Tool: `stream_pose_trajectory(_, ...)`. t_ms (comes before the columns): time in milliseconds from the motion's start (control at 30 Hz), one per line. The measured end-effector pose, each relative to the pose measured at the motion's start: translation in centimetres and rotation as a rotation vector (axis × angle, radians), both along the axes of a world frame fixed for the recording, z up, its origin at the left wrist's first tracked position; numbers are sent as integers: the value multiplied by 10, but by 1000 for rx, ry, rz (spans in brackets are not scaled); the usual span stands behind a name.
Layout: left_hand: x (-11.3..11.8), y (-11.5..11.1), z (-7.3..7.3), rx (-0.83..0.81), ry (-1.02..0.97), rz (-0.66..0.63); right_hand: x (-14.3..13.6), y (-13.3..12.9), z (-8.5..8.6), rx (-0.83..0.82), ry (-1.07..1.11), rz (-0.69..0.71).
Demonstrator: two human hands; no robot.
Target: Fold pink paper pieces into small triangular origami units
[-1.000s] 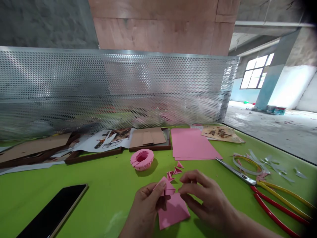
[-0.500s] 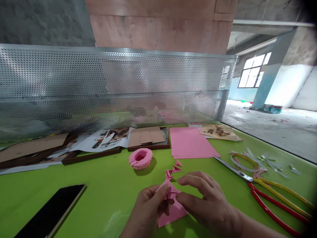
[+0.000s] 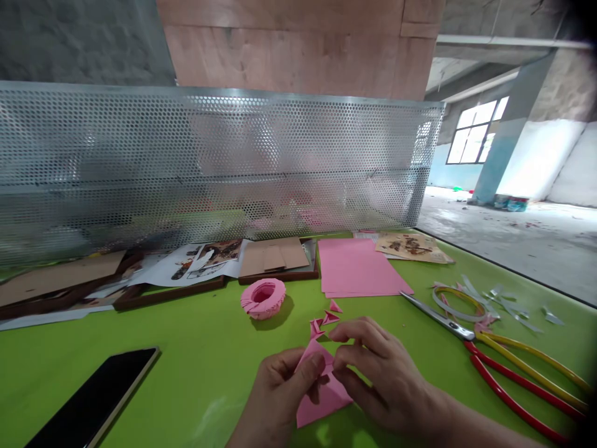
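Observation:
A small folded piece of pink paper [image 3: 313, 350] is pinched between the thumb and fingers of my left hand [image 3: 284, 386]. My right hand [image 3: 382, 373] meets the right edge of this piece, its thumb and fingertips bent in and close together there. Under the hands another flat area of pink paper [image 3: 321, 404] shows; whether it is separate is hidden by my fingers. Just beyond the fingertips lie several small folded pink triangles [image 3: 331, 318]. Farther left sits a ring of folded pink paper [image 3: 263, 298].
Scissors [image 3: 464, 330] with red and yellow handles lie open on the right, beside a tape roll [image 3: 459, 305] and clear scraps. Pink sheets [image 3: 354, 267] lie at the back. A phone [image 3: 97, 398] is at left. A perforated metal panel [image 3: 303, 168] borders the green table [image 3: 196, 348].
My right fingers have shifted slightly at the paper's right edge, and my left thumb now lies flatter over the folded piece. The view has shifted a little; other things stay put.

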State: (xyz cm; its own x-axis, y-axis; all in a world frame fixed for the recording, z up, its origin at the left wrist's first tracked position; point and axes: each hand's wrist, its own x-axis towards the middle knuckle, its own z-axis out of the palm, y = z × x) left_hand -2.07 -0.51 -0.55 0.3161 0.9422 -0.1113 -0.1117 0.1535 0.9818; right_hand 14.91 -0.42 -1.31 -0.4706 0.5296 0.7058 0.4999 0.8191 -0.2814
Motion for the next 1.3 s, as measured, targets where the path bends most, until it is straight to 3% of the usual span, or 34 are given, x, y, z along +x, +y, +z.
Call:
stream_pose_trajectory(133, -2, 2, -1, 60, 75, -4, -6, 0, 0, -177, 159, 41)
stream_pose_trajectory(400, 1, 0, 2, 118, 143, -57, -12, 2, 2, -786, 397, -40)
stream_pose_trajectory(500, 2, -2, 1, 80, 127, -38, -13, 5, -1, -920, 497, -23)
stream_pose_trajectory(833, 10, -8, 2, 170, 109, 84, -17, 0, 4, -929, 505, -59)
stream_pose_trajectory(967, 5, -6, -1, 100, 124, 77, -17, 0, 0, -910, 579, 34)
stream_pose_trajectory(1133, -2, 3, -14, -12, 35, 71, -12, 2, -1, -938, 674, 221)
stream_pose_trajectory(1300, -3, 6, -19, -2, -1, 65, -11, 1, 1, -897, 556, 162)
